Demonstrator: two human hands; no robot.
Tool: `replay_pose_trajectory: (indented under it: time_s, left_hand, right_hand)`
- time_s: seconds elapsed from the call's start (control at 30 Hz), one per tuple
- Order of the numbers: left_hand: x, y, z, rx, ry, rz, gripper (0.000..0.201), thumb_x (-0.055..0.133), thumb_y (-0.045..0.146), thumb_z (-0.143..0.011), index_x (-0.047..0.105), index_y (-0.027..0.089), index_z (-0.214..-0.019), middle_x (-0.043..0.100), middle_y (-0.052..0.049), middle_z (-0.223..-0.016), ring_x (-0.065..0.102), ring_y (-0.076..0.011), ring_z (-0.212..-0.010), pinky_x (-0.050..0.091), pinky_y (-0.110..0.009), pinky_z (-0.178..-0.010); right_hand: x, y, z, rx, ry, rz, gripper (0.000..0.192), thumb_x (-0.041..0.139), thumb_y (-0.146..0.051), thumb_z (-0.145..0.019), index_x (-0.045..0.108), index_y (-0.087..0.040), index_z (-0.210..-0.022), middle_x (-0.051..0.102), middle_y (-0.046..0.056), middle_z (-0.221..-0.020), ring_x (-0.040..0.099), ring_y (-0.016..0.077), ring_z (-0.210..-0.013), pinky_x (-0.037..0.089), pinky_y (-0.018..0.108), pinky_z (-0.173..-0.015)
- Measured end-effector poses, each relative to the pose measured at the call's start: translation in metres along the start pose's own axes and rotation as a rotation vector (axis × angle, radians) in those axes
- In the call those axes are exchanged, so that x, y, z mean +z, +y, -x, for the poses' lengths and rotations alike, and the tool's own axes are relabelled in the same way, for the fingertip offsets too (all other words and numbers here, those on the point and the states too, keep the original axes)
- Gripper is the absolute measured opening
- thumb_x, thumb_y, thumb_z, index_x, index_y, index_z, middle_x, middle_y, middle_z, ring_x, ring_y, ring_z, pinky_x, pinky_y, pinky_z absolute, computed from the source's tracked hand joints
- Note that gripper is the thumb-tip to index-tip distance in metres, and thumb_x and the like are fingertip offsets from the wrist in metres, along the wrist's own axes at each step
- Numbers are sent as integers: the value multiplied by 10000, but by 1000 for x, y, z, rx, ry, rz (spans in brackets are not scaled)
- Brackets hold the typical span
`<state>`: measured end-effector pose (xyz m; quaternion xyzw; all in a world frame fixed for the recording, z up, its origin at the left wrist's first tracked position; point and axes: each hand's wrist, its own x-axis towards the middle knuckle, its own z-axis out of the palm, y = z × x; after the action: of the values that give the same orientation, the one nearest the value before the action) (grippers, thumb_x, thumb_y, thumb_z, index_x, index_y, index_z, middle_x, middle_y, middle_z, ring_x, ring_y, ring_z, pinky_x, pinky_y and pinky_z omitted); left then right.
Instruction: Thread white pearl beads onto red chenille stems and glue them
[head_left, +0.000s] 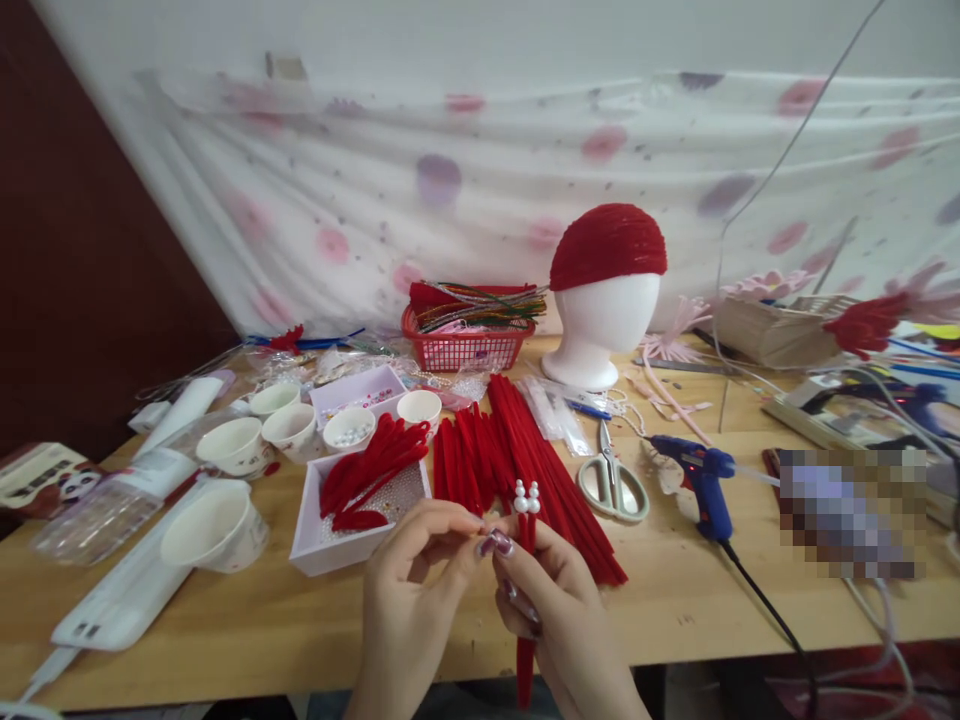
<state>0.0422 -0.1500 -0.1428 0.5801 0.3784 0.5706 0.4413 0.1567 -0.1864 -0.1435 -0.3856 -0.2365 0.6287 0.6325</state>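
My right hand (555, 595) is closed around folded red pipe cleaners (525, 672), whose lower ends hang below the palm. White pearl beads (526, 498) cluster at their top, above my fingers. My left hand (424, 590) is pinched, its fingertips meeting those of the right beside the beads; what lies between them is too small to make out. Just beyond my hands lie rows of red pipe cleaners (544, 470). To the left, a white box (322, 550) holds small beads and looped red pieces (375, 465).
Bowls (221, 530) and a power strip (124, 595) occupy the left side. A red basket (469, 350) stands behind, near a white foam head (604, 325) wearing a red cap (609, 245). Scissors (611, 480) and a blue glue gun (701, 480) with a trailing cable are on the right.
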Motion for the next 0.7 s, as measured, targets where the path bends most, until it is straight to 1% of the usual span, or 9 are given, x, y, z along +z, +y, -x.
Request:
replay_pose_trajectory:
  time_s: [0.13,0.2,0.33,0.47,0.53,0.6,0.7]
  left_hand:
    - [0,0,2,-245,96,102,139,784,302,-718,711,185,-704,732,-24,-717,685,-157,-684,561,-219,-660]
    - [-1,-1,2,-302,106,113,168,800,316,-686,710,174,-692,734,-30,-702,677,-157,-665,551,-219,-640]
    - [-4,-1,0,-318,103,133,182,802,322,-674,703,170,-673,712,-23,-649,657,-157,-625,541,-232,-614]
    - [-6,-1,-1,-317,108,159,179,816,320,-664,711,177,-674,695,-7,-617,639,-145,-601,518,-215,-596]
    - [-7,-2,-1,-314,91,177,186,807,329,-683,701,177,-664,677,-1,-602,624,-138,-595,505,-208,-594]
    - [-6,-3,-1,-311,68,193,210,792,348,-707,680,178,-655,649,8,-592,608,-133,-592,495,-204,-595]
    - [-7,-10,-1,-304,52,205,265,784,402,-721,650,181,-661,617,17,-595,601,-133,-588,486,-204,-592]
  right_hand:
    - [-1,5,-2,-17,13,61,387,855,-476,-696,690,-142,-798,394,-87,-505,201,24,-425,132,166,-402]
    - [1,5,-2,-38,29,87,396,855,-484,-693,684,-137,-778,401,-85,-501,213,22,-425,134,167,-409]
    - [3,6,-3,-54,21,150,425,844,-519,-692,686,-134,-779,397,-87,-486,219,21,-415,134,176,-412]
    - [3,6,-4,-55,19,210,458,839,-555,-680,659,-140,-751,389,-87,-491,228,18,-412,132,175,-421]
    - [3,6,-4,-54,14,228,472,835,-574,-676,651,-145,-747,384,-86,-491,232,19,-417,139,171,-428]
    - [2,6,-5,-57,8,252,480,827,-590,-678,660,-147,-762,370,-89,-486,219,20,-416,135,170,-426]
    - [-1,11,-9,-80,15,321,492,800,-616,-696,700,-148,-810,357,-83,-483,199,28,-403,93,181,-409]
